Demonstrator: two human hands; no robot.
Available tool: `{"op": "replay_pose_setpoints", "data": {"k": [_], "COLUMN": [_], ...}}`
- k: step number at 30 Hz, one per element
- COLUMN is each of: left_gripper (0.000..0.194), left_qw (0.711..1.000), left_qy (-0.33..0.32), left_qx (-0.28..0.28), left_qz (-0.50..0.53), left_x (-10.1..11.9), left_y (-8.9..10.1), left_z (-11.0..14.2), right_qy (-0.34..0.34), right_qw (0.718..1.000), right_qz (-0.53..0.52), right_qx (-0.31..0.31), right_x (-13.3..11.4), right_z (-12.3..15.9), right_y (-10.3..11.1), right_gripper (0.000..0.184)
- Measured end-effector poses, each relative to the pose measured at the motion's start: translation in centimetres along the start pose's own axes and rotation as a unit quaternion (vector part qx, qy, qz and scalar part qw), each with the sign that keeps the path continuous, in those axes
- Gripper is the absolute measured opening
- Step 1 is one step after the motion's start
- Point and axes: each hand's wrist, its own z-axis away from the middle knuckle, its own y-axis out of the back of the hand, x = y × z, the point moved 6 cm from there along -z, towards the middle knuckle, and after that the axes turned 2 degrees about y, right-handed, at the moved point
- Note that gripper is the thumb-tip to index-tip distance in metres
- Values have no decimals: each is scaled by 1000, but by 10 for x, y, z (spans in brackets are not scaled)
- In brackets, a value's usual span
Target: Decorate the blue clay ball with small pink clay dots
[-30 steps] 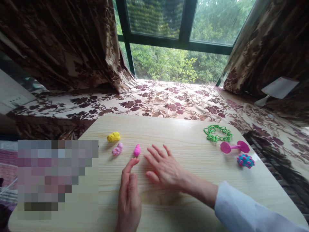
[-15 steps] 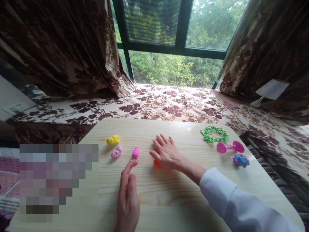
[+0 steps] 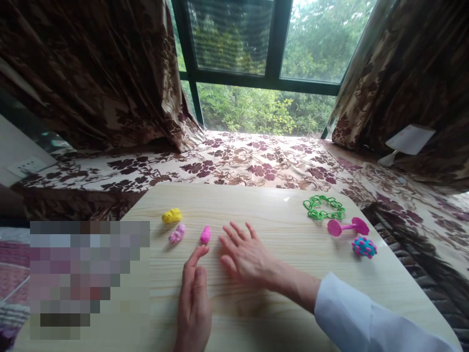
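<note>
My right hand (image 3: 247,256) lies palm down over the middle of the table (image 3: 271,322), open, its fingers spread. Whatever is under its palm is hidden. To its left, my left hand (image 3: 195,298) rests on edge, fingers stretched and slightly curved, thumb on top, with nothing visible in it. Just beyond the left fingertips sits a small bright pink clay lump (image 3: 205,235). Farther left lie a pale pink mottled clay lump (image 3: 177,234) and a yellow clay lump (image 3: 171,215).
At the table's right side are a ring of green clay links (image 3: 324,208), a magenta dumbbell-shaped clay piece (image 3: 348,227) and a blue lump with pink dots (image 3: 364,248). A white lamp (image 3: 410,139) stands on the flowered ledge (image 3: 264,171). A blurred patch covers the left.
My right hand has slid toward me and slightly left. The orange clay seen under its heel is now hidden. My left hand has hardly moved.
</note>
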Motion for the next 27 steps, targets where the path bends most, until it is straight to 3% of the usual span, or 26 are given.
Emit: {"op": "replay_pose_setpoints", "data": {"k": [3, 7, 9, 13, 15, 20, 22, 27], "left_gripper": [34, 34, 34, 34, 34, 33, 33, 34], "left_qw": [1000, 1000, 1000, 1000, 1000, 1000, 1000, 1000], "left_qy": [6, -4, -5, 6, 8, -9, -4, 2], "left_qx": [-1, -1, -1, 6, 7, 1, 3, 6], "left_qz": [4, -5, -11, -5, -5, -16, -12, 0], "left_x": [-1, 0, 0, -4, -4, -1, -3, -9], "left_y": [0, 0, 0, 0, -1, -1, -1, 0], "left_z": [0, 0, 0, -1, -1, 0, -1, -3], "right_qy": [65, -71, -98, 30, 51, -88, -57, 65], "right_qw": [998, 997, 995, 999, 999, 996, 998, 995], "right_qz": [-6, 8, 7, -13, -15, 9, -5, -65], "right_qx": [-15, 0, 5, 4, 3, 29, 21, -38], "right_x": [-18, 19, 26, -9, -16, 18, 7, -54], "right_z": [9, -7, -9, 8, 11, -3, 4, 50], "right_y": [-3, -2, 0, 0, 0, 7, 9, 0], "right_gripper": [51, 48, 47, 49, 50, 53, 55, 60]}}
